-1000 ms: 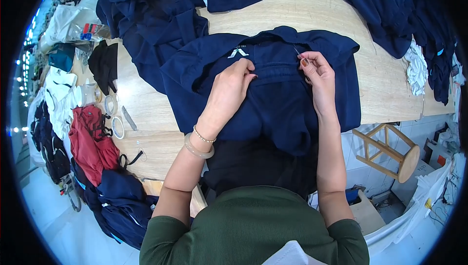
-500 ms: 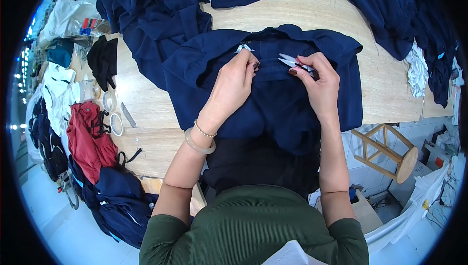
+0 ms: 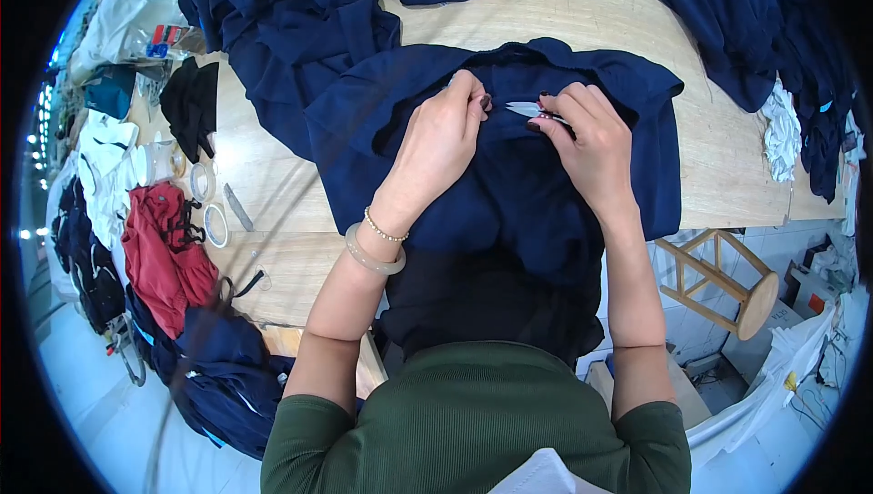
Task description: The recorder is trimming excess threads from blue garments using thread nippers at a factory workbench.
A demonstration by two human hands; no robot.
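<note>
A navy blue garment (image 3: 536, 185) with a gathered waist opening lies in front of me, its lower part hanging over the table edge onto my lap. Over the left part of that opening, my left hand (image 3: 441, 135) is closed in a pinch; whatever is between its fingertips is too small or hidden to name. My right hand (image 3: 596, 139) grips a small pair of thread snips (image 3: 522, 109). The pale blades point left toward the left fingertips, a short gap away, with the tips nearly together.
Heaps of navy garments lie at the far left (image 3: 291, 39) and far right (image 3: 718, 12) of the wooden table (image 3: 582, 3). Tape rolls (image 3: 215, 225), a grey blade-like strip (image 3: 238, 208) and a red garment (image 3: 164, 249) sit at left. A wooden stool (image 3: 757, 305) lies tipped at lower right.
The snips' blades have come closer together, and my right hand has turned and moved slightly up. My left hand has moved up a little, covering the white label seen earlier.
</note>
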